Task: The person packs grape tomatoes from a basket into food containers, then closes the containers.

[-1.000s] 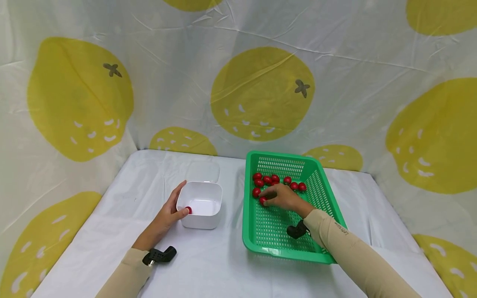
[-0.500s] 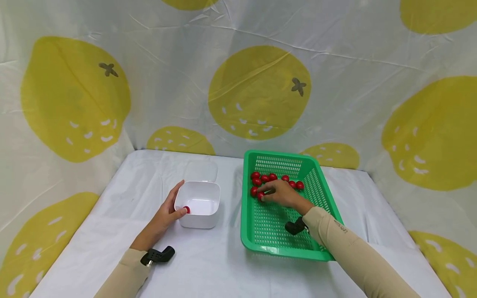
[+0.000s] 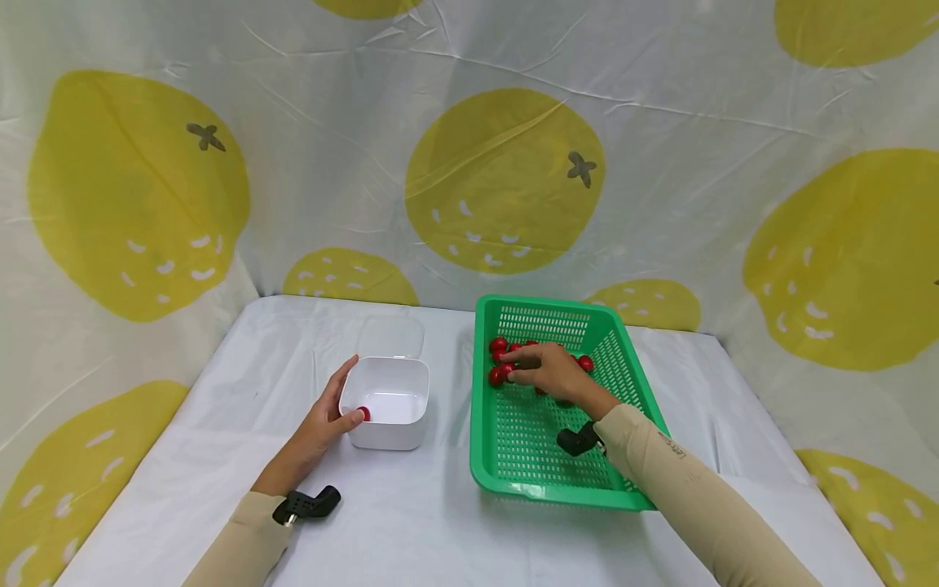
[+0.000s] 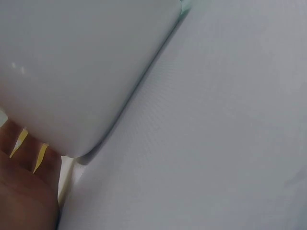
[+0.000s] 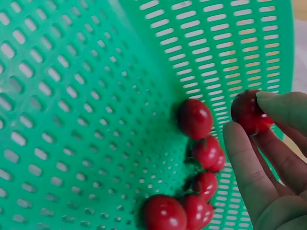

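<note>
My left hand [image 3: 323,420] holds a white square box [image 3: 396,436] by its left side, thumb over the near left rim and fingers along the outer wall. Inside, close to the thumb, lies a red cherry tomato [image 3: 364,413]. In the left wrist view the box wall [image 4: 91,67] fills the upper left, with my fingers under its edge. Over the green basket [image 3: 557,494], my right hand [image 3: 550,371] pinches another cherry tomato [image 5: 252,112] between thumb and fingers. Several more cherry tomatoes [image 5: 194,118] lie in the basket below, some hidden by the hand.
Behind the box lies a clear lid [image 3: 392,334] on the white tablecloth [image 3: 440,538]. The basket's raised walls stand to the right of the box. A lemon-print curtain [image 3: 330,179] closes off the back and sides.
My right hand has moved up and slightly back with the cherry tomato in its fingers. The left hand stays on the box, while the head view has shifted a little.
</note>
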A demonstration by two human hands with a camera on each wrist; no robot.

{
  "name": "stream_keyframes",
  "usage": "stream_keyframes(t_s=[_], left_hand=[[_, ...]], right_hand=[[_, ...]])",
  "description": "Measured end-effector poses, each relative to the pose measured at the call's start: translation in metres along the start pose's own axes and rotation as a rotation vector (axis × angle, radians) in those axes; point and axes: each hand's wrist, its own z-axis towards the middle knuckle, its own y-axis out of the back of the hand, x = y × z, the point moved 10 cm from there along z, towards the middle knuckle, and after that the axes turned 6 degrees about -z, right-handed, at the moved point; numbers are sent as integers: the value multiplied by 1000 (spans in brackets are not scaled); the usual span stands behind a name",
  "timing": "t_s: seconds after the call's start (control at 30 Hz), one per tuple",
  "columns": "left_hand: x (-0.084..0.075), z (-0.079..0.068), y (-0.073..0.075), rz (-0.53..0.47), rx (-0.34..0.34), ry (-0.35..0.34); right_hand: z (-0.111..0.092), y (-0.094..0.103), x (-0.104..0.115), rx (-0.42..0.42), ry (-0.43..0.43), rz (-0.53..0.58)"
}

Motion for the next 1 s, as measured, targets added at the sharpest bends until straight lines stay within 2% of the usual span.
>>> stream_keyframes(t_s=[0.17, 0.4, 0.67, 0.83, 1.0], left_hand=[[0, -1, 1, -6, -5, -1], [2, -1, 3, -6, -10, 1], [2, 0, 1, -31, 11, -6], [3, 2, 1, -13, 12, -1], [3, 3, 0, -26, 12, -4]], right_hand=[[1, 3, 10, -14, 23, 66], [2, 5, 32, -15, 95, 97], [4, 8, 51, -44, 122, 141], [7, 3, 69, -45, 181, 166], [12, -9, 80, -14, 193, 215]])
